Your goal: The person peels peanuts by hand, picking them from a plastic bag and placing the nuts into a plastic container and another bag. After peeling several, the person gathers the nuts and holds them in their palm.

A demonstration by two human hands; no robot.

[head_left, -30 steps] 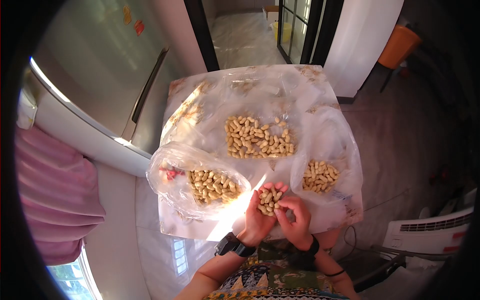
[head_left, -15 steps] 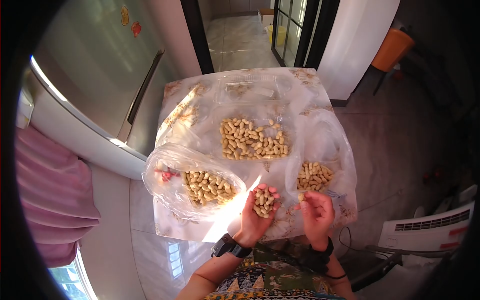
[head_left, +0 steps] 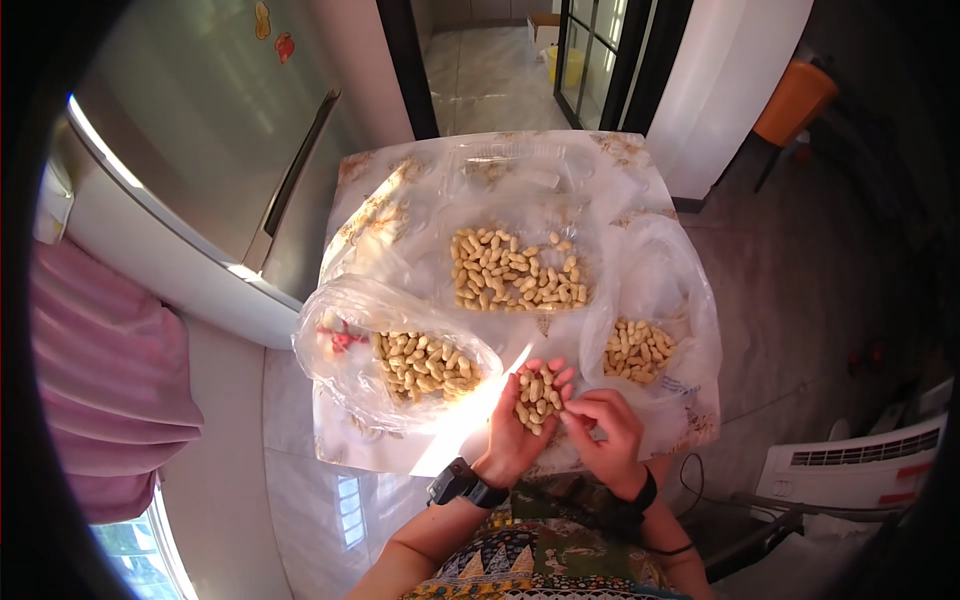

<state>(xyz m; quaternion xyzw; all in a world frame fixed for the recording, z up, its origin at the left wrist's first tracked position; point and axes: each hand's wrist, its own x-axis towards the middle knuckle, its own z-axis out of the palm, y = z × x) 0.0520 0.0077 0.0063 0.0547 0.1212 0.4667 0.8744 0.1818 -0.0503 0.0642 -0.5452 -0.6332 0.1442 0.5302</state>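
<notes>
My left hand is palm up, its fingers curled round a small heap of unshelled peanuts. Close against its right side, my right hand has thumb and forefinger pinched together at the edge of the heap. Whether a peanut is between those fingertips is hidden. Left of my hands lies an open clear plastic bag with peanuts inside. Another plastic bag at the right holds a smaller pile of peanuts. Beyond my hands, more peanuts lie in a clear plastic container.
A flowered cloth covers the table. The container's clear lid lies open at the far side. A fridge stands at the left, an orange stool at the far right, and a white appliance at the lower right.
My right hand has moved left from beside the right bag to the peanuts in my left palm. The peanut seen at its fingertips is no longer visible. The view has shifted slightly.
</notes>
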